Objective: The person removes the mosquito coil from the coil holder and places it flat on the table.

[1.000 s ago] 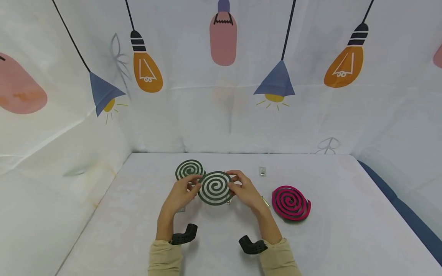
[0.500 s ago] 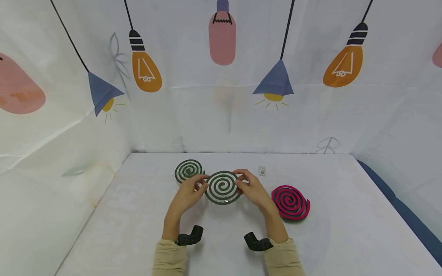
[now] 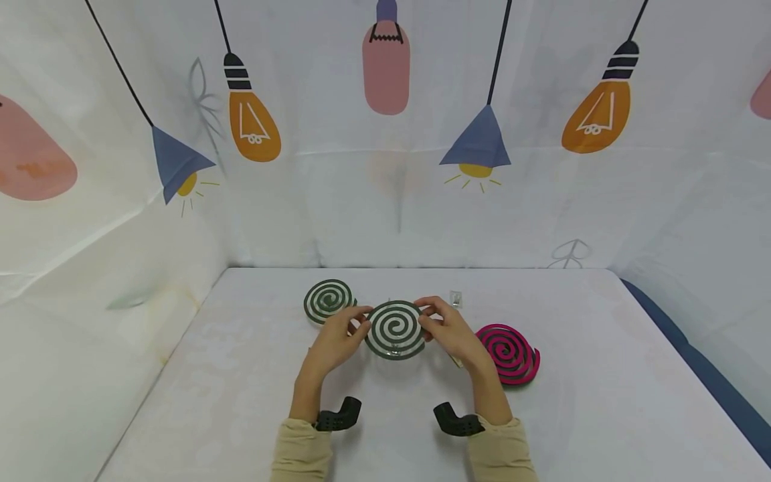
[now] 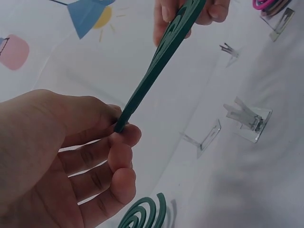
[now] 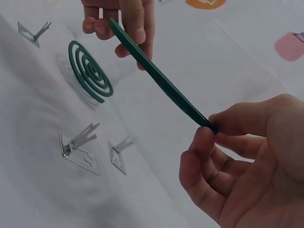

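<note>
A green mosquito coil (image 3: 395, 326) is held up over the table between both hands. My left hand (image 3: 337, 339) pinches its left edge between thumb and fingers, and my right hand (image 3: 453, 331) pinches the right edge. Edge-on, the same coil (image 4: 152, 71) slants away from the thumb in the left wrist view. Below it stands a small metal coil stand (image 4: 254, 121) with upright prongs, partly seen through the coil in the head view. Behind my left hand sits another green coil (image 3: 328, 301), its front edge partly covered by the fingers.
Right of my right forearm lies a pink coil with dark green turns (image 3: 508, 353), partly hidden by the arm. A small metal stand (image 3: 456, 298) is farther back, and others show in the wrist views, including one stand (image 5: 118, 154). A printed white curtain (image 3: 397, 201) backs the table.
Both hands have moved to the right with the coil held between them, bringing it over the metal stand. The other coils stay where they were.
</note>
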{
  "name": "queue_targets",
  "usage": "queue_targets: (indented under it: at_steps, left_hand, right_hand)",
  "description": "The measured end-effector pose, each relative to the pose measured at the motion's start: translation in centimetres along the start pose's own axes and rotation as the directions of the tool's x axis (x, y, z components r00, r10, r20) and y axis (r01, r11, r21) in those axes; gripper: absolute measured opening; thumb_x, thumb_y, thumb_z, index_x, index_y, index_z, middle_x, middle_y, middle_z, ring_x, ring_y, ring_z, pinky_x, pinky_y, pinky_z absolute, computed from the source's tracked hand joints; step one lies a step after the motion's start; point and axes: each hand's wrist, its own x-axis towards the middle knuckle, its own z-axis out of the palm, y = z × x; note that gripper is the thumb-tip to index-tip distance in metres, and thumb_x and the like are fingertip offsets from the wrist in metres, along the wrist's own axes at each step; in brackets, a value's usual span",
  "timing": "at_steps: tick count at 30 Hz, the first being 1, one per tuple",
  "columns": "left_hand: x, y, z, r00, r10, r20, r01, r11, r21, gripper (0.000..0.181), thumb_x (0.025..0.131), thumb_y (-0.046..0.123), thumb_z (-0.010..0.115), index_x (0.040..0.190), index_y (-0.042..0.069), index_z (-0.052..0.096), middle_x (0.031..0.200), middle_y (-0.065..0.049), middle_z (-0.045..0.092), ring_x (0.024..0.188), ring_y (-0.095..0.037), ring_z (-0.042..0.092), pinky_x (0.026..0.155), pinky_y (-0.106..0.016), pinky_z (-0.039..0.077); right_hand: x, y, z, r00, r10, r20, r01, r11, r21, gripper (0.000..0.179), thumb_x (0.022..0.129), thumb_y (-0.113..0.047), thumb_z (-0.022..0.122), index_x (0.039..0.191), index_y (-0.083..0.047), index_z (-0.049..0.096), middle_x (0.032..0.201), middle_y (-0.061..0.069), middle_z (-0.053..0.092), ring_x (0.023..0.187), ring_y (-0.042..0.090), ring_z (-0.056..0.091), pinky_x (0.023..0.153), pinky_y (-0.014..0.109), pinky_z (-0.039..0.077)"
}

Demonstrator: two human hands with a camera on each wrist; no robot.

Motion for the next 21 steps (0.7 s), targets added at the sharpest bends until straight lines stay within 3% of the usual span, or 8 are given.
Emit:
queue_targets:
  at_steps: [6, 13, 21]
  left_hand:
    - [0.1, -0.1, 0.5, 0.999, 0.031, -0.007, -0.031, 1.0, -0.003, 0.032, 0.09, 0.014, 0.063, 0.121, 0.008, 0.062, 0.096, -0.005, 0.065, 0.072, -0.008, 0.056, 0.06, -0.02, 0.045]
    - [0.2, 0.1, 0.8, 0.999, 0.047, 0.018, -0.047, 0.999, 0.023, 0.033, 0.091, 0.015, 0.062, 0.123, 0.007, 0.061, 0.098, -0.005, 0.065, 0.074, -0.008, 0.056, 0.063, -0.021, 0.046]
    - [0.4, 0.5, 1.4, 0.995, 0.091, 0.026, -0.092, 0.995, 0.025, 0.033, 0.091, 0.015, 0.062, 0.123, 0.007, 0.061, 0.096, -0.004, 0.064, 0.073, -0.008, 0.055, 0.063, -0.02, 0.046]
  right_hand:
    - [-0.2, 0.0, -0.5, 1.0, 0.009, -0.001, -0.009, 0.999, -0.043, 0.032, 0.095, -0.008, 0.052, 0.127, -0.009, 0.05, 0.106, 0.015, 0.052, 0.073, 0.017, 0.061, 0.069, 0.026, 0.051]
    - [-0.3, 0.4, -1.2, 0.999, -0.031, 0.031, 0.033, 0.997, -0.065, 0.033, 0.095, -0.007, 0.051, 0.128, -0.002, 0.047, 0.106, 0.019, 0.051, 0.072, 0.015, 0.06, 0.068, 0.025, 0.052]
    - [-0.5, 0.5, -1.9, 1.0, -0.002, 0.025, 0.004, 0.997, -0.082, 0.032, 0.096, -0.008, 0.05, 0.128, -0.005, 0.048, 0.107, 0.018, 0.051, 0.075, 0.014, 0.059, 0.073, 0.033, 0.052]
